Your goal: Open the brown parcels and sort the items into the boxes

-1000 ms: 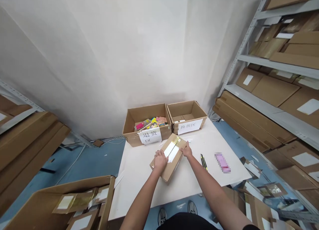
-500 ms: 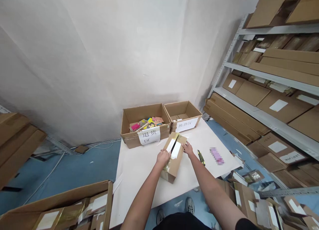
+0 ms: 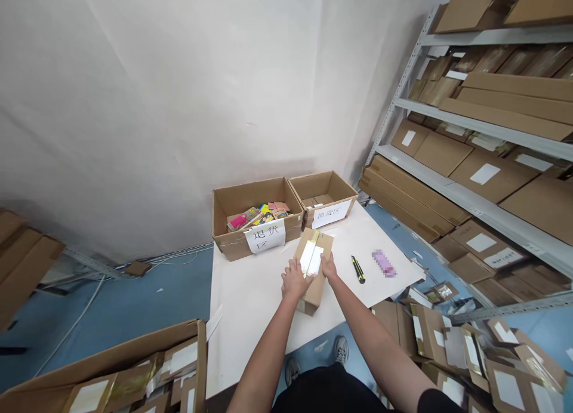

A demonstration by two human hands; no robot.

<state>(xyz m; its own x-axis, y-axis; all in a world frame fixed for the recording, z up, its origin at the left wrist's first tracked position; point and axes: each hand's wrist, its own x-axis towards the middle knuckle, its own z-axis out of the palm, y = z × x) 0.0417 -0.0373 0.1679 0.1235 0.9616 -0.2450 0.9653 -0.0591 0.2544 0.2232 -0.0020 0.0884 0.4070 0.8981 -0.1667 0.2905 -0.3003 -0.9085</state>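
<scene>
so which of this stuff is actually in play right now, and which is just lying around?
In play:
taped parcel box
left hand, on its top
right hand, at its right edge

Lying about, untouched:
utility knife
pink item
open box of coloured items
smaller open box
shelf cartons

Legible writing, head view: two handwritten Chinese notices.
The left paper sign (image 3: 265,235), taped to the front of the larger open carton (image 3: 230,246), reads "退货区". The right paper sign (image 3: 331,213), on the smaller open carton (image 3: 347,192), reads "换货区". The white label (image 3: 312,259) on the taped parcel (image 3: 319,284) is too small to read.
</scene>
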